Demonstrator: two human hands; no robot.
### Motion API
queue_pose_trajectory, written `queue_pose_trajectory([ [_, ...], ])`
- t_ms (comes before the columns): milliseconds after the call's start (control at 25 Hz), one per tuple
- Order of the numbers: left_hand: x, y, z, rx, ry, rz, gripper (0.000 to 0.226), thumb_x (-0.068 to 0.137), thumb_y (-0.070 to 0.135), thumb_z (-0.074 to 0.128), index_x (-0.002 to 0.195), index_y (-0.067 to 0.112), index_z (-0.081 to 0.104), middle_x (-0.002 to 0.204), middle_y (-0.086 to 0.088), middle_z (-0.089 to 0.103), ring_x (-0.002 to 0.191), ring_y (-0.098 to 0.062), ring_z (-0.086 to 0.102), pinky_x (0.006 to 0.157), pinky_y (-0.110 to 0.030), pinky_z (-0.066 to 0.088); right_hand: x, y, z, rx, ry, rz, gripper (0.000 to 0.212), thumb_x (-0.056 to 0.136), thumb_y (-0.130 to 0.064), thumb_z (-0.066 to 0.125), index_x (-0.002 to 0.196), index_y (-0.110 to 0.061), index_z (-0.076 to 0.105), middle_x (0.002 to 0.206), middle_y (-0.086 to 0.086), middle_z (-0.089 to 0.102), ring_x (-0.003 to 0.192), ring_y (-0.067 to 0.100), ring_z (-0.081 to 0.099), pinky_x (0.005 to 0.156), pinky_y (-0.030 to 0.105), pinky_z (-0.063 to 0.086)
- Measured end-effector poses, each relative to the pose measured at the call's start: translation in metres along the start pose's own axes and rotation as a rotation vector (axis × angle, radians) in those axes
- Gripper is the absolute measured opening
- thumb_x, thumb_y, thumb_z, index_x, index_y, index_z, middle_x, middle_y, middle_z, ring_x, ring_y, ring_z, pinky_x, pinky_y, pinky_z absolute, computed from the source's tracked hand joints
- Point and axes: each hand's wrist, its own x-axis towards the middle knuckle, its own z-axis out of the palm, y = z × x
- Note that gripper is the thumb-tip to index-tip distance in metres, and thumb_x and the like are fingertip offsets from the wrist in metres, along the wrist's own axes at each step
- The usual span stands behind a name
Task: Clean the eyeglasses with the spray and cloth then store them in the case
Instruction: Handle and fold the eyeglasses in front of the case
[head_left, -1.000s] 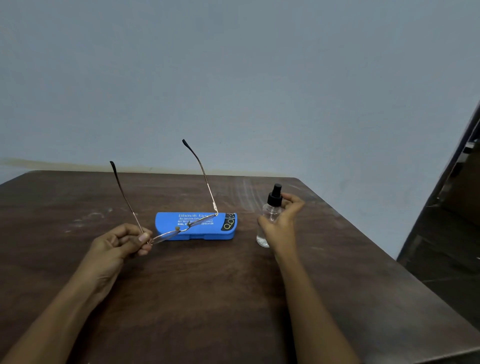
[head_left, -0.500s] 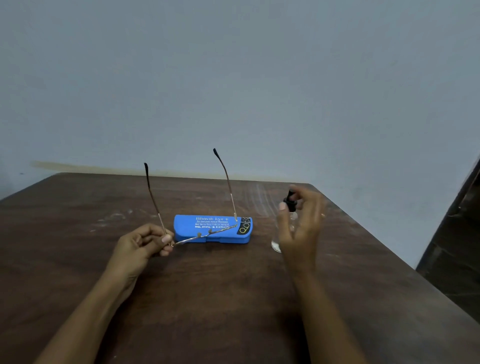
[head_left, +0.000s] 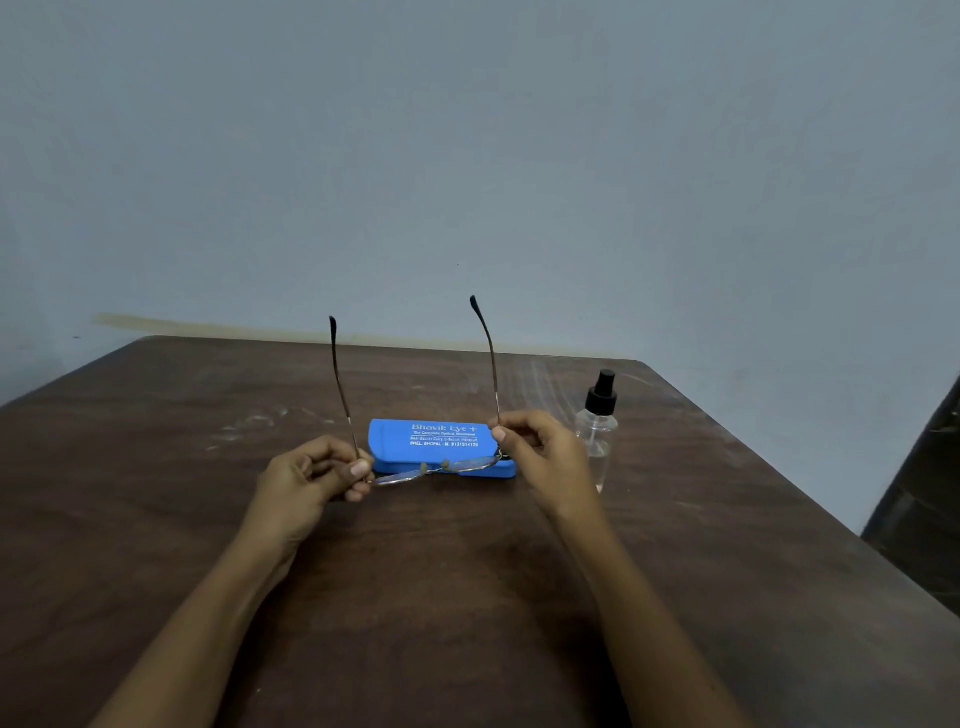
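Observation:
Thin metal-framed eyeglasses (head_left: 435, 468) are held above the table with both temple arms pointing up. My left hand (head_left: 311, 475) pinches the frame at its left hinge. My right hand (head_left: 540, 457) pinches the right hinge. Just behind the lenses lies a closed blue glasses case (head_left: 441, 435) with white print. A clear spray bottle (head_left: 597, 431) with a black nozzle stands upright on the table, right of my right hand and not touched. No cloth is in view.
The dark brown wooden table (head_left: 467, 597) runs to a grey wall at the back. Its right edge drops off beside a dark piece of furniture (head_left: 930, 493) at the far right.
My right hand has let go of the spray bottle and moved left to grip the right side of the eyeglasses. The glasses now sit level between both hands.

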Motion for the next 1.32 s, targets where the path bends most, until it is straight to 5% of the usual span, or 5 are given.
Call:
queue_pose_trajectory([
  [360,0.0,-0.001,-0.001,0.178,0.101,0.085,0.018,0.074,-0.006,0.064,0.063,0.008,0.063,0.064,0.003,0.07,0.048,-0.001,0.056,0.05,-0.01,0.048,-0.002,0.003,-0.005,0.199,-0.084,0.065,0.03,0.081,0.001,0.061,0.069,-0.026,0.064,0.073,0.004,0.064,0.055,-0.001,0.054,0.048,0.011,0.04],
  [600,-0.006,0.003,-0.001,0.358,0.183,0.166,0.008,0.069,0.0,0.071,0.066,0.006,0.068,0.075,0.001,0.069,0.055,0.01,0.056,0.056,-0.002,0.04,-0.01,0.005,-0.008,0.352,-0.092,0.124,0.028,0.082,0.012,0.051,0.072,-0.009,0.065,0.074,0.003,0.065,0.053,0.001,0.057,0.056,0.013,0.048],
  [800,-0.012,0.006,-0.001,0.42,0.171,0.14,0.012,0.072,-0.001,0.067,0.07,0.009,0.073,0.055,0.028,0.065,0.053,0.008,0.057,0.054,0.001,0.038,-0.016,0.008,-0.009,0.512,-0.067,0.213,0.035,0.088,0.005,0.043,0.066,-0.006,0.068,0.064,0.004,0.067,0.057,0.01,0.058,0.055,0.016,0.049],
  [960,-0.017,0.007,-0.001,0.374,0.161,0.096,0.026,0.07,0.006,0.072,0.067,0.032,0.072,0.058,0.025,0.068,0.053,0.007,0.058,0.052,-0.001,0.041,-0.024,0.011,-0.008,0.5,-0.054,0.232,0.025,0.086,0.003,0.052,0.072,-0.007,0.07,0.06,0.003,0.067,0.057,0.01,0.057,0.056,0.015,0.049],
  [1320,-0.024,0.012,0.004,0.365,0.147,0.079,0.018,0.072,0.003,0.071,0.087,0.013,0.073,0.074,0.004,0.068,0.066,0.003,0.063,0.059,0.002,0.043,-0.033,0.014,-0.01,0.543,-0.105,0.298,0.017,0.083,0.007,0.055,0.078,-0.004,0.068,0.063,0.005,0.066,0.056,0.008,0.058,0.057,0.013,0.05],
])
